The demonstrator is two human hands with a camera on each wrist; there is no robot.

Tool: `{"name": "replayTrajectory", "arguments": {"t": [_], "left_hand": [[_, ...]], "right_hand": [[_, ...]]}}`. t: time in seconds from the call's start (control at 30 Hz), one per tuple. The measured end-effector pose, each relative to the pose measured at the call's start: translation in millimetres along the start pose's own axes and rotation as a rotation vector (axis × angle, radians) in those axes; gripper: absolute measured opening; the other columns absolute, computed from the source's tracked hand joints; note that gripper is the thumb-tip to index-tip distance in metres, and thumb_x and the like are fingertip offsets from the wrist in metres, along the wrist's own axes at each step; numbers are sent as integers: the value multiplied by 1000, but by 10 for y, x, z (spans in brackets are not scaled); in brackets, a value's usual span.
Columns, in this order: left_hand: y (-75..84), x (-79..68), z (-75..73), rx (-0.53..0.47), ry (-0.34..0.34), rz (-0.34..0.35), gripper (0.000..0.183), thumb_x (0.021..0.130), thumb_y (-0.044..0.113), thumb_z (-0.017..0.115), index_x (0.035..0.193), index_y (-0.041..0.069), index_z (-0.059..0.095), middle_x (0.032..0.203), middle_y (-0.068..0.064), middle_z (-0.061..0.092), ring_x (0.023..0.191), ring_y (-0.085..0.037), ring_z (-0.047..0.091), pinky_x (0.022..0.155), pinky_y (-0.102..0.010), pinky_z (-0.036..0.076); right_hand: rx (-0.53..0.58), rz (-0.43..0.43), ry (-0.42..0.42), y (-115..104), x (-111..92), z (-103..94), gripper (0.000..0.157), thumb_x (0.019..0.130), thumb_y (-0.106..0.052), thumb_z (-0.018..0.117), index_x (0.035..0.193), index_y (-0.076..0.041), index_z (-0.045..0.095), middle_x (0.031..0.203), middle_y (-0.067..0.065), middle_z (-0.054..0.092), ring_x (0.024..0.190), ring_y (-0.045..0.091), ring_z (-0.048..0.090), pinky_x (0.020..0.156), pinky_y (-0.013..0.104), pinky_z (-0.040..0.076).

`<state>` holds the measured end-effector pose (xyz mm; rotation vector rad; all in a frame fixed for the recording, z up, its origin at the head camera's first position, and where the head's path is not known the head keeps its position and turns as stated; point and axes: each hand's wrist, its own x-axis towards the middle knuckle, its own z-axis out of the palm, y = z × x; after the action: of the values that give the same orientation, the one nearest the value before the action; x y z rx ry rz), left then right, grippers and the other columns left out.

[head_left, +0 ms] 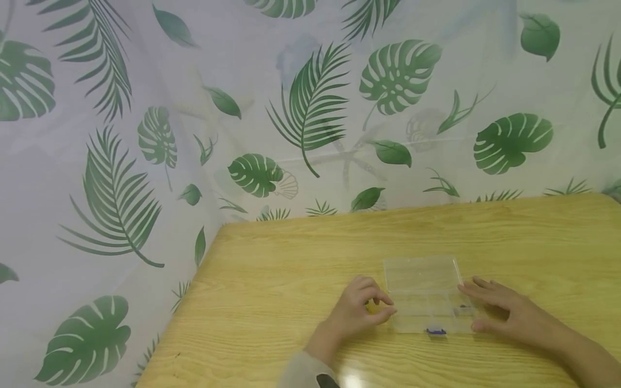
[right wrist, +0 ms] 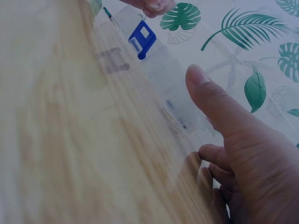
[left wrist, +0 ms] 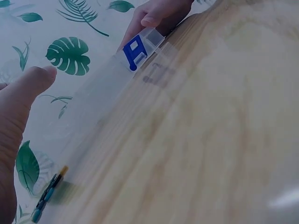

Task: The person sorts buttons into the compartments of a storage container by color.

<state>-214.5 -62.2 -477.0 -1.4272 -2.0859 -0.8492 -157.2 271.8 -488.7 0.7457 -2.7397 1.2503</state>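
A clear plastic compartment box (head_left: 412, 310) lies on the wooden table, its lid (head_left: 421, 274) tipped back away from the person. On its front wall is a blue latch (right wrist: 142, 39). My left hand (head_left: 356, 307) is at the box's left end, fingers bent and thumb and index tips close together at the edge. At the right end, my right hand (head_left: 514, 312) has its fingers loosely spread, index and thumb tips right at the side wall. Small dark bits (head_left: 463, 306) sit in a right-hand compartment. Close by the left hand lies a thin teal and black piece with an orange tip (left wrist: 49, 193).
The wooden table (head_left: 291, 253) reaches back to a white leaf-patterned cloth (head_left: 194, 161) that hangs behind and along the left side. A bright light reflection (head_left: 351, 380) shows on the table near the left sleeve (head_left: 305, 372).
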Motion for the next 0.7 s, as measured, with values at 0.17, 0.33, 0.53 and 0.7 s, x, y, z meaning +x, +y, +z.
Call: {"name": "replayTrajectory", "arguments": {"t": [0.17,0.33,0.53,0.7], "left_hand": [[33,86,120,13,9,15,16,76,18,80,85,12,68,75,4,54,76,-6,44,80,-9,36],[90,186,205,51,2,23,16,76,21,80,85,13,69,75,4,57,75,-5,44,80,-7,35],[156,312,300,125,12,27,17,76,26,80,84,15,70,75,7,57,75,-3,45,81,-6,34],[227,413,370,205,8,14,17,78,30,78,85,17,71,75,9,56,77,-2,46,80,-5,35]], "right_hand": [[-12,-3,9,8,-9,3,63,82,-19,73,139,-21,48,142,31,36,123,65,23,90,78,15],[-18,-4,12,7,-5,-5,62,81,-18,73,139,-21,49,142,31,36,122,66,24,88,79,16],[-32,-11,21,5,5,-4,63,80,-18,74,138,-20,49,141,32,38,120,67,25,85,79,18],[-43,-15,27,-8,16,1,63,80,-19,75,138,-21,50,139,32,39,120,67,27,85,79,20]]}}
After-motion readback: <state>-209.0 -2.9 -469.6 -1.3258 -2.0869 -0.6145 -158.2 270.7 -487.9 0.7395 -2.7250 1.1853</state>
